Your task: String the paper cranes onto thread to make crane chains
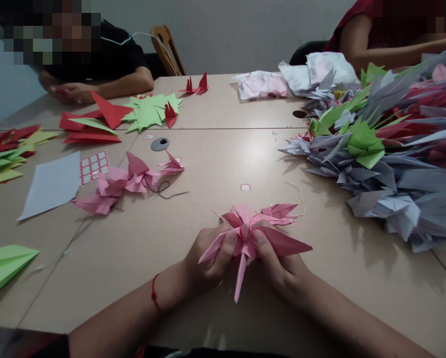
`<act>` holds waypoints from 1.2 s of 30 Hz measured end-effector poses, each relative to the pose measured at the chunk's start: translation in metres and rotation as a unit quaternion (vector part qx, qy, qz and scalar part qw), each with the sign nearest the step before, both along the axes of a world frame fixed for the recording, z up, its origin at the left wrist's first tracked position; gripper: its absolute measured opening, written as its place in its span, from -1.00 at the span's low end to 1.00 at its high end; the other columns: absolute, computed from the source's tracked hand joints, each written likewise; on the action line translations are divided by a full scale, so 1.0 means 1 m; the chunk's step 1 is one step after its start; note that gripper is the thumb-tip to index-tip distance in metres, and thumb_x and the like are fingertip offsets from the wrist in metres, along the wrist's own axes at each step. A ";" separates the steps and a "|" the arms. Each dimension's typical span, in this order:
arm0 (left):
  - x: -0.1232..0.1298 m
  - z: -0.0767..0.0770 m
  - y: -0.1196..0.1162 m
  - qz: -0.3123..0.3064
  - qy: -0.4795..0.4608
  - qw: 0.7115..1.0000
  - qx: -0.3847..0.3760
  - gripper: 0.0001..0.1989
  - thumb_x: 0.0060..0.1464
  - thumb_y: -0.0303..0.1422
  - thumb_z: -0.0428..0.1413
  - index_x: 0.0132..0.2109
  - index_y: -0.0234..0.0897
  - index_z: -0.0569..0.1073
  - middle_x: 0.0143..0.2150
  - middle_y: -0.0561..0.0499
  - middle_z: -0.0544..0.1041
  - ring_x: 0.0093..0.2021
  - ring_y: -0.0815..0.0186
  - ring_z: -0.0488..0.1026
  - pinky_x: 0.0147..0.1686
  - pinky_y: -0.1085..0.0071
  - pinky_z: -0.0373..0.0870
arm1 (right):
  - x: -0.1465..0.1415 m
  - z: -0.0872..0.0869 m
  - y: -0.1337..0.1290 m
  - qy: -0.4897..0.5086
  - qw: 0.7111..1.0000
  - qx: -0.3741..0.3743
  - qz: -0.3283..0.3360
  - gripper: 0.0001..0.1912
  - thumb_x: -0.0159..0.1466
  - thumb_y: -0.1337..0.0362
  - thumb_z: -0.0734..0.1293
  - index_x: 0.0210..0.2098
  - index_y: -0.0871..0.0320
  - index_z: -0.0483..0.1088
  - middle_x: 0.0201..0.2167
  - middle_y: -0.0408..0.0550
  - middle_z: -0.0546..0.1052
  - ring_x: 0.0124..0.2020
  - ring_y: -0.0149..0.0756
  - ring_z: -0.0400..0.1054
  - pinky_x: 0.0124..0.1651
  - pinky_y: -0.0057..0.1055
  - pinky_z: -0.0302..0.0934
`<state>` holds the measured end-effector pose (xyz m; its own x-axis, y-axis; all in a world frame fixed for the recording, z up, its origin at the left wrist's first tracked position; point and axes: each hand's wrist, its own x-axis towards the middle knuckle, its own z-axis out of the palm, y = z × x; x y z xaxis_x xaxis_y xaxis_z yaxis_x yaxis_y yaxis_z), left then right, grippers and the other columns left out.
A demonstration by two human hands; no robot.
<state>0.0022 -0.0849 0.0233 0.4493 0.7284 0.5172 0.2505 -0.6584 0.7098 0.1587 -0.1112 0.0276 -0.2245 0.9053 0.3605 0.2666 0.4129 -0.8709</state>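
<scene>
A pink folded paper crane (245,238) is held between my two hands above the near part of the table, its wings spread sideways and one long point hanging down toward me. My left hand (210,256), with a red cord bracelet on its wrist, closes on it, thumb on top. From the other side my right hand (277,261) grips it, thumb pressed near the centre. More pink folded paper (278,214) lies just behind the crane, and a white string (300,194) trails from there. My other fingers are hidden under the paper.
Pink cranes (137,176) with dark thread lie left of centre. A heap of grey, green and red cranes (383,144) fills the right side. Red and green paper pieces (96,122), a white sheet (53,184) and label stickers (94,166) lie left. Two people sit opposite.
</scene>
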 end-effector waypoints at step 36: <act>0.005 0.002 -0.013 0.039 -0.046 0.996 -0.066 -0.70 0.23 -0.42 -0.19 -0.48 -0.25 0.23 -0.59 0.09 0.27 -0.58 0.44 0.23 -0.57 0.48 0.26 | -0.009 0.003 -0.004 -0.017 0.983 0.152 -0.105 -0.74 0.25 0.52 0.14 -0.51 0.14 0.25 -0.66 -0.20 0.33 -0.63 -0.45 0.25 -0.54 -0.45 0.20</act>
<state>0.0072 -0.0984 0.0252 0.3437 0.8234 0.4516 0.2275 -0.5395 0.8106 0.1492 -0.1153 0.0302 -0.0616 0.7843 0.6174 0.4011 0.5858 -0.7042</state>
